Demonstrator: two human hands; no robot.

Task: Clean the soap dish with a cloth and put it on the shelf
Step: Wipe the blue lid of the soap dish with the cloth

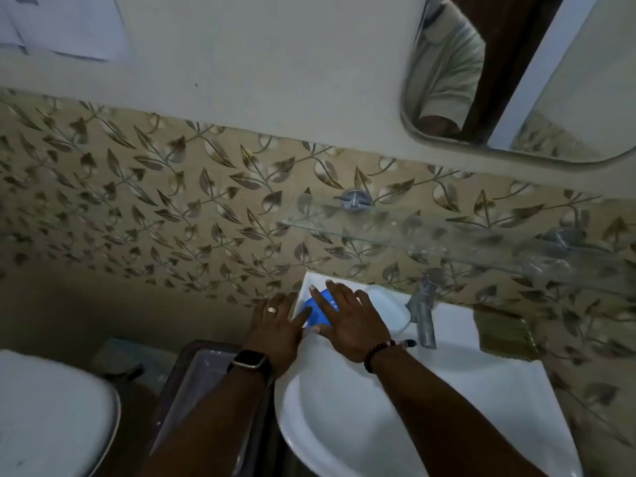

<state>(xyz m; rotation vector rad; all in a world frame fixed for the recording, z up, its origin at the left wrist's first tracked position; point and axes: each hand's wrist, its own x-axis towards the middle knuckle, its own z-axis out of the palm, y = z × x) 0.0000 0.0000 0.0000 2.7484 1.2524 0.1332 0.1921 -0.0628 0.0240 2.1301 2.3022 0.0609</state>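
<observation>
Two hands, left hand (275, 321) and right hand (347, 316), fingers spread, touch blue soap dish (318, 313).

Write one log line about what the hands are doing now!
stage: reaching | both hands: left hand and right hand on blue soap dish | place: sink back corner | glass shelf: bare

White sink (447, 401), grey tap (424, 313), mirror (537, 80), leaf-patterned tiles (172, 201), toilet (51, 418).

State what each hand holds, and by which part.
Both hands rest on the blue plastic soap dish at the white basin's corner: left hand at its left side, right hand over its top.
</observation>
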